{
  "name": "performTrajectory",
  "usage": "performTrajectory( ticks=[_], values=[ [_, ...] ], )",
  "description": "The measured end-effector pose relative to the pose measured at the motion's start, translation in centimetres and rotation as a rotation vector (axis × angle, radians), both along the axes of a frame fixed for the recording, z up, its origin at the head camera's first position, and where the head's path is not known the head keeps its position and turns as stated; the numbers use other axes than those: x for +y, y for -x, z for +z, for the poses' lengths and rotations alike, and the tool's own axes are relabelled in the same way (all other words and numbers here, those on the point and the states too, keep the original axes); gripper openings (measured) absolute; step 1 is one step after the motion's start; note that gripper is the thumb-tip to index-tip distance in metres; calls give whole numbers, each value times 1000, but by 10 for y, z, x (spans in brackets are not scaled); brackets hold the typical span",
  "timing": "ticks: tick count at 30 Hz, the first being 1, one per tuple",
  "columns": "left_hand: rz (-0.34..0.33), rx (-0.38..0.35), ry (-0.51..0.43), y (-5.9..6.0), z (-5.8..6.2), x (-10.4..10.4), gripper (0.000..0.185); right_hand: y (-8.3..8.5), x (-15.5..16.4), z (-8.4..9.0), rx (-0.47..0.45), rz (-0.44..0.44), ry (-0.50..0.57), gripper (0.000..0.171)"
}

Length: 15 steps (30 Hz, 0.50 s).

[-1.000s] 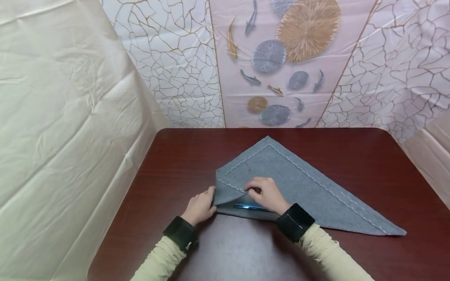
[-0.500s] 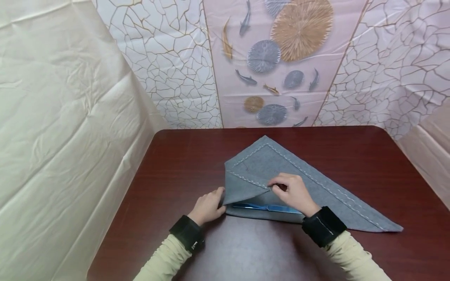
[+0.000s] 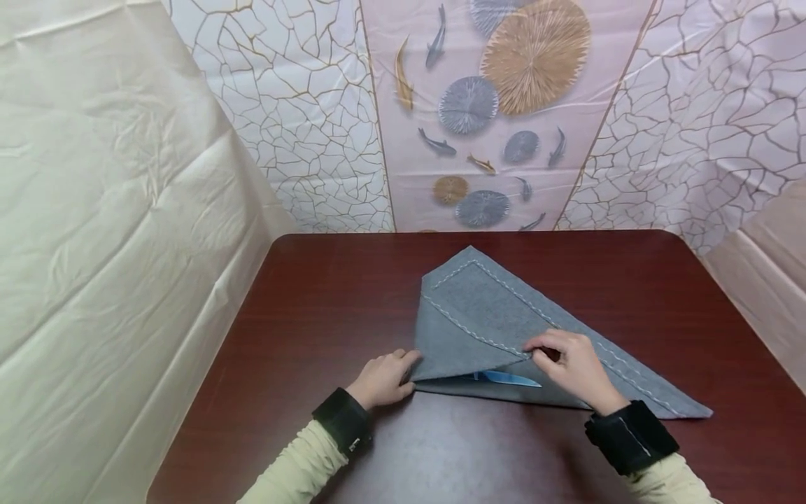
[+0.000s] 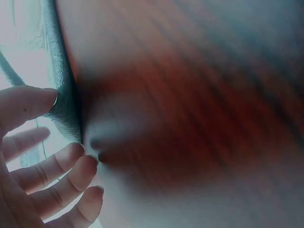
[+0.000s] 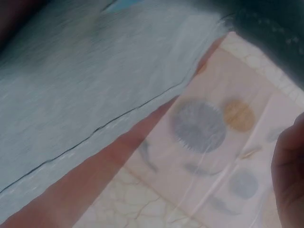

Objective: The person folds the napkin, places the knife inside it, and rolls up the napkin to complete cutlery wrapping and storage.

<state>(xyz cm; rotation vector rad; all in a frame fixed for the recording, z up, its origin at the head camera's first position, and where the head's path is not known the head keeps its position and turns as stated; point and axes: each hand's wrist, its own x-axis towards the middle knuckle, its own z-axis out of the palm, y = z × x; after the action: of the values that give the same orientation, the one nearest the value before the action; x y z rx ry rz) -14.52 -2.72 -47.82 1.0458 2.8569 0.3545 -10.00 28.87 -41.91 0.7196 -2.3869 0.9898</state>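
A folded grey felt cloth point(image 3: 485, 308) with white stitching along its edges lies on the table. My right hand point(image 3: 571, 367) pinches the corner of its top flap and holds it slightly raised. Under that flap a shiny blue, blade-shaped thing point(image 3: 511, 379) shows in part; the rest is covered. At the cloth's left fold, my left hand point(image 3: 384, 378) grips the edge between thumb and fingers. The left wrist view has the thumb and fingers point(image 4: 76, 187) at the cloth's edge point(image 4: 61, 61). Close in the right wrist view is the felt surface point(image 5: 90, 71).
The dark red-brown table point(image 3: 302, 315) has rounded far corners. Behind it hangs a patterned sheet point(image 3: 428, 168) with fish and round shapes, and a cream sheet point(image 3: 126, 210) drapes at the left.
My right hand has drawn the flap's corner rightward, covering more of the blue thing. The cloth's left fold and my left hand have shifted right.
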Motion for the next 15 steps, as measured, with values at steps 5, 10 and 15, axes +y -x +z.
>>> performTrajectory(
  ticks=[5, 10, 15],
  values=[
    [-34, -34, 16, -1, -1, 3, 44, -8, 16, -17, -46, -25, -86, 24],
    [-38, -40, 43, 0, 0, 5, 41, -13, 26, -38, -185, -43, -201, 22],
    [-36, -42, 55, 0, 0, 7, 41, -15, 31, -51, -391, -54, -352, 21]
  ],
)
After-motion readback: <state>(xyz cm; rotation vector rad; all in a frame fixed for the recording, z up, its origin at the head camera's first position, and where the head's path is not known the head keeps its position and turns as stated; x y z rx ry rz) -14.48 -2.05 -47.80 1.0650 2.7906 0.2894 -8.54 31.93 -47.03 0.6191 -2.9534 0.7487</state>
